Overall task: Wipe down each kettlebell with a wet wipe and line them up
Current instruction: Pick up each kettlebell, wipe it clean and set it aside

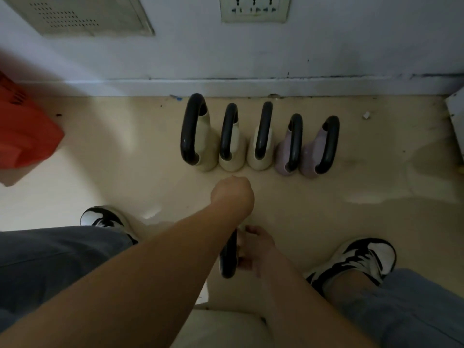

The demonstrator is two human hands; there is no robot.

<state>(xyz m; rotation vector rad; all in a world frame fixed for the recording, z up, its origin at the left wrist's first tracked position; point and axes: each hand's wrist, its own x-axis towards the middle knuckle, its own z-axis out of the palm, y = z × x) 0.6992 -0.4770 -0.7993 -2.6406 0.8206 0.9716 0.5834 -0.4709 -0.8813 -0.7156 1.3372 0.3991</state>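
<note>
Kettlebells stand in one row on the floor [376, 177], close to the foot of the wall [276, 54]: three cream kettlebells [232, 165] on the left and two lilac kettlebells [282, 156] on the right, each upright with its black handle edge-on to my view, neighbours touching or just beside each other. A sixth kettlebell [228, 259] is nearer to me, between the two black-and-white shoes [364, 257], well apart from the row; only its black handle shows, and its body is hidden. My left hand [232, 194] reaches forward over that handle toward the row, fingers curled under the palm; I cannot tell whether they hold anything. My right hand [254, 249] is against the right side of the handle, thumb and fingers curled round it. A pale patch between this hand and the handle may be the wet wipe, but blur prevents confirmation. Container check: an orange container [27, 136] with a slotted wall is at the left edge, blurred, and its interior is out of view, so I cannot report contents. On the wall above the row are a socket plate [254, 8] and a perforated panel [82, 16].
</note>
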